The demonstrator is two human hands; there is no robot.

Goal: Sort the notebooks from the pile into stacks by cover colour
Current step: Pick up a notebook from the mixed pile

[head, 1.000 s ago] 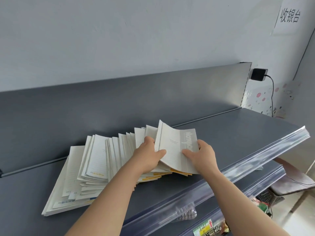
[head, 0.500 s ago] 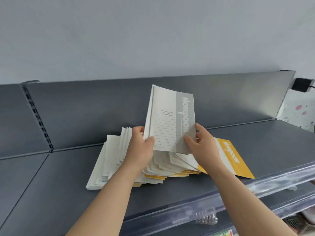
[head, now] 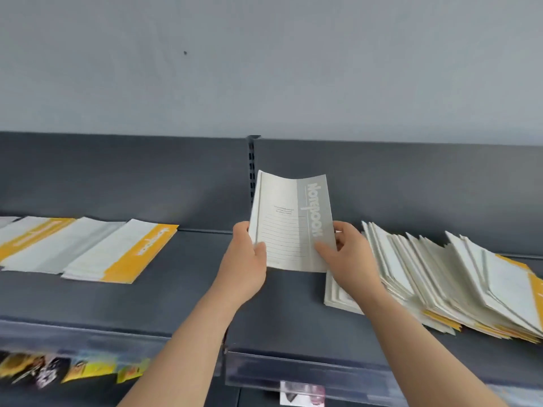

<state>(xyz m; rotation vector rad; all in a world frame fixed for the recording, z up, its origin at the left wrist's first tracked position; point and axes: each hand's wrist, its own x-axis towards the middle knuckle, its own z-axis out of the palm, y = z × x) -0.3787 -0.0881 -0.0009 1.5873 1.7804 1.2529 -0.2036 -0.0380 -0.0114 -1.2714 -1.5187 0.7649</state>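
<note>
Above the shelf (head: 191, 292), between the sorted stacks and the pile, I hold a grey-banded notebook (head: 289, 224) upright in the air. Its cover faces me and its top edge is bowed. My left hand (head: 242, 262) grips its left edge and my right hand (head: 349, 259) its right edge, both thumbs on the cover. My fingers (head: 342, 229) curl round behind it, mostly hidden by the paper.

To my right the pile (head: 440, 277) lies fanned and leaning on the shelf. Its far end is cut off by the frame edge, and my right forearm covers its near corner. Only yellow slivers show low down, so I cannot tell most cover colours there.

To my left, well apart from the notebook, a yellow-banded stack (head: 123, 254) lies flat. It overlaps a grey stack (head: 58, 251), and beyond that a second yellow stack (head: 32, 233) runs out of frame. All three are smeared, and the lettering is barely readable. Below the clear rail (head: 293, 373), the packets (head: 73, 371) are too blurred to name.
</note>
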